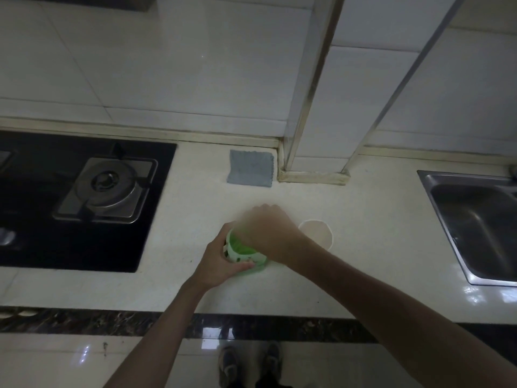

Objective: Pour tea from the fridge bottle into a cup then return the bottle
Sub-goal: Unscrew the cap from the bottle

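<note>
A green tea bottle (244,252) with a white label stands upright on the pale countertop (195,225), seen from above. My left hand (221,261) wraps around its body from the left. My right hand (268,233) is closed over the bottle's top, hiding the cap. Just right of the bottle stands a paper cup (317,232), seen from above with a pale inside, partly hidden behind my right wrist. I cannot tell what the cup holds.
A black gas hob (84,197) with a steel burner takes up the left of the counter. A grey cloth (251,171) lies by the back wall. A steel sink (475,222) is at the right. A tiled pillar (313,163) stands behind.
</note>
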Demonstrator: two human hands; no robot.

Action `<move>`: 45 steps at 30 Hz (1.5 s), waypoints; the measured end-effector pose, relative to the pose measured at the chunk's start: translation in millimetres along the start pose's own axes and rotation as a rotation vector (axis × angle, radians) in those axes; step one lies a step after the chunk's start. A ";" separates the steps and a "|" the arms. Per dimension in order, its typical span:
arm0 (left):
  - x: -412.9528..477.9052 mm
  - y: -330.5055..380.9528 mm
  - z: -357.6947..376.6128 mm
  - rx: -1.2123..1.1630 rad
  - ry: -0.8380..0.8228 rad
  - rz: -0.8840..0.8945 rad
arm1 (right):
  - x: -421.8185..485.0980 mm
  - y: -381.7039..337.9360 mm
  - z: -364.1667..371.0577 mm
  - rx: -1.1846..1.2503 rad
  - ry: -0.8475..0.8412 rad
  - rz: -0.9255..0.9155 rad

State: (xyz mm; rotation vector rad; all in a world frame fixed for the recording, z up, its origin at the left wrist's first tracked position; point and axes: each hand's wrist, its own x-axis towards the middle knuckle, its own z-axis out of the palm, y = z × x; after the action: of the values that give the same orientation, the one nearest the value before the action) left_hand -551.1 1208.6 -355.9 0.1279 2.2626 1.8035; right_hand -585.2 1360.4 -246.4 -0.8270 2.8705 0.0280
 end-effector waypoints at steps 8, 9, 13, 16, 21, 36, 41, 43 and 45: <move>2.0 1.5 -1.1 -0.025 -0.039 -0.016 | 10.8 31.2 -7.1 -0.030 -0.111 -0.440; 1.6 1.3 -1.3 -0.026 -0.040 -0.018 | 11.3 31.5 -7.9 -0.034 -0.107 -0.449; 1.0 3.9 -0.5 -0.033 -0.041 -0.004 | 4.1 20.8 -11.9 -0.031 0.000 -0.273; 0.6 3.8 -0.6 -0.042 -0.043 -0.008 | 2.7 2.5 -8.9 -0.028 0.097 -0.061; 0.9 6.6 0.2 -0.031 -0.037 -0.034 | 2.0 -5.1 -5.8 -0.038 0.127 -0.136; 0.2 6.6 0.5 -0.045 -0.045 -0.026 | -0.9 6.4 0.7 0.154 0.190 -0.131; -0.1 3.1 0.4 -0.058 -0.046 -0.036 | 6.3 0.4 3.8 0.022 0.128 0.094; 0.8 2.4 -0.1 -0.047 -0.047 -0.026 | 2.8 5.2 2.4 -0.025 0.141 0.060; 1.6 2.0 -0.5 -0.035 -0.043 -0.016 | -1.8 9.0 -2.1 -0.039 0.139 -0.010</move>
State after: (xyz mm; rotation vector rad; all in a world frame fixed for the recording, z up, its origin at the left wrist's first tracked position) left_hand -552.9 1209.0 -354.1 0.1401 2.1953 1.8132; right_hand -588.8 1368.9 -244.3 -0.8838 3.0046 0.0255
